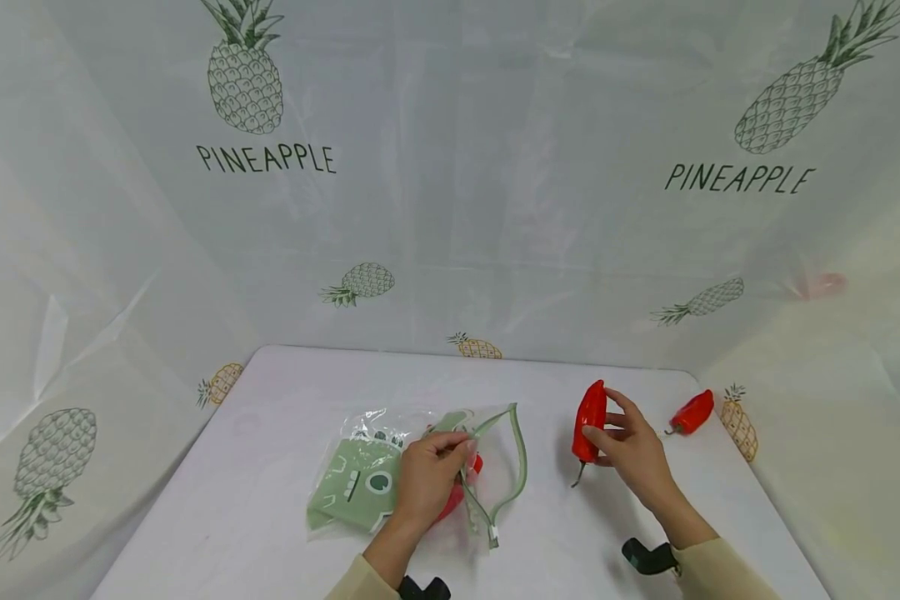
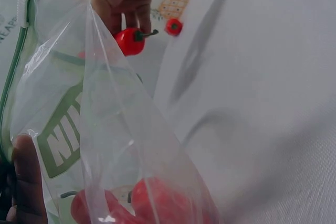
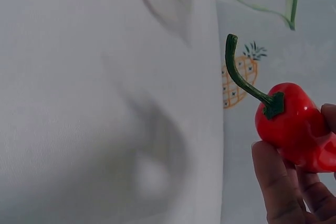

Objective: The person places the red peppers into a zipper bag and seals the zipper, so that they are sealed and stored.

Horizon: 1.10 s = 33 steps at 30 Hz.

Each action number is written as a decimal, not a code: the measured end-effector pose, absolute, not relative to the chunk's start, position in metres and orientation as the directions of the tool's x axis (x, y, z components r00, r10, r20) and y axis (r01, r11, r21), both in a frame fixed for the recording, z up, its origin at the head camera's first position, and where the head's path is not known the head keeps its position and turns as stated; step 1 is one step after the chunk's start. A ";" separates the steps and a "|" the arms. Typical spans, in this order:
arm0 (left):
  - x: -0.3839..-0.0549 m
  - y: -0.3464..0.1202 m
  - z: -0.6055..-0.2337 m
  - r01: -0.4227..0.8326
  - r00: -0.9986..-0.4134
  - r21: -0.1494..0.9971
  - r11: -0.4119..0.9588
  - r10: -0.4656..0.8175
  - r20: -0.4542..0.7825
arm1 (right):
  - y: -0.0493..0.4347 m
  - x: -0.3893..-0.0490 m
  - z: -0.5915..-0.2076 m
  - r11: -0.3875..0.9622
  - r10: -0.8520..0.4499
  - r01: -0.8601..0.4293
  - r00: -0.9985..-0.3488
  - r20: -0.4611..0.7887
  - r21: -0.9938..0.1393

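Glossy red pepper with curved green stem [image 1: 590,421] gripped in right hand [image 1: 633,454], apart from bag.
Head view: pepper's long axis one to seven o'clock, stem at seven. Left hand [image 1: 429,475] pinches clear plastic, green-printed bag [image 1: 363,483]; bag's gaping mouth faces three, lies eight-to-nine from pepper. Second red pepper [image 1: 692,412]: two o'clock of right hand, nearer it.

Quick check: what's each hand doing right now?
Left hand: closed, holding the plastic bag near its opening.
Right hand: closed, holding a red pepper.
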<state>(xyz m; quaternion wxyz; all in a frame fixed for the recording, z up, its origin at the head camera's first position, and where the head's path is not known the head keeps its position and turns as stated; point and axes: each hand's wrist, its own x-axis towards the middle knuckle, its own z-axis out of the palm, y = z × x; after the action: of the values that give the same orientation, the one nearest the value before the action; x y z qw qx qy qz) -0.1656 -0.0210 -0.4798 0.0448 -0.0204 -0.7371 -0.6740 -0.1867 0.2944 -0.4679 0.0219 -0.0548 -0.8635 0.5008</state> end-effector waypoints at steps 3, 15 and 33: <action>-0.167 -0.021 -0.480 0.091 -0.996 0.993 0.072 -0.017 0.092 | 0.289 -0.186 -0.466 0.490 0.109 0.078 -0.994 -0.028 -0.868; -0.167 -0.020 -0.479 0.068 -0.998 0.997 0.046 -0.011 0.068 | 0.272 -0.184 -0.464 0.475 0.077 0.057 -0.997 -0.023 -0.878; -0.166 -0.020 -0.477 0.076 -0.997 0.995 0.071 -0.012 0.077 | 0.232 -0.167 -0.443 0.351 -0.026 0.125 -0.989 -0.143 -0.928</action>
<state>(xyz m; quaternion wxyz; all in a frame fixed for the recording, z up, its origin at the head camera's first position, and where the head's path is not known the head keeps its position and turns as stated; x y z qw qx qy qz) -0.1657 -0.0203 -0.4769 0.0324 -0.0220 -0.7310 -0.6813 -0.1674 0.2318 -0.4433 -0.0664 -0.0304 -0.8193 0.5687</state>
